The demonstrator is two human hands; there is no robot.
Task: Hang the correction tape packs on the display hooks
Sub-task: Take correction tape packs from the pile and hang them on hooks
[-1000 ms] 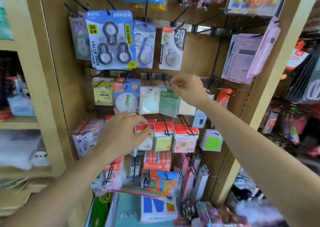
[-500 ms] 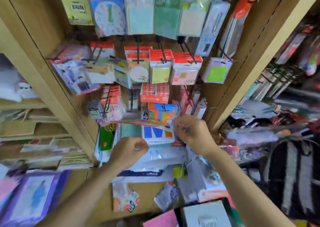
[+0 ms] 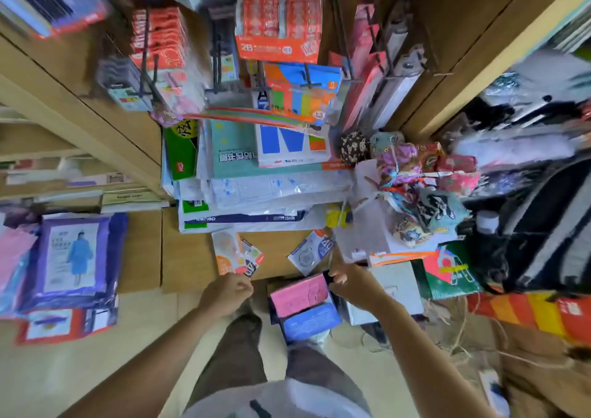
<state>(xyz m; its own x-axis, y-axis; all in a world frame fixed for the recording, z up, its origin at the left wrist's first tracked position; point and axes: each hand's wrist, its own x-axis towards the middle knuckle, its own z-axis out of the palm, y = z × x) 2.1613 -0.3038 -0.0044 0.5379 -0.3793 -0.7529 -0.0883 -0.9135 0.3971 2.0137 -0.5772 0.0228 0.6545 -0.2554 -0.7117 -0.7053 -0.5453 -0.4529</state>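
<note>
I am looking down at a cardboard box top where loose correction tape packs lie. Two or three orange-and-white packs overlap on the left, and a blue-and-white pack lies to the right. My left hand hovers with curled fingers just below the orange packs, its fingertips at their lower edge. My right hand reaches toward the blue pack with fingers apart and holds nothing. Black display hooks with hanging stationery fill the top of the view.
Stacked paper reams sit behind the box. A pink-and-blue package lies between my hands. Fabric pouches pile up at the right, beside a dark backpack. Purple raincoat packs lie at the left.
My view has swung down from the hook wall to the box near the floor. Both hands have dropped from the hanging items to the loose packs.
</note>
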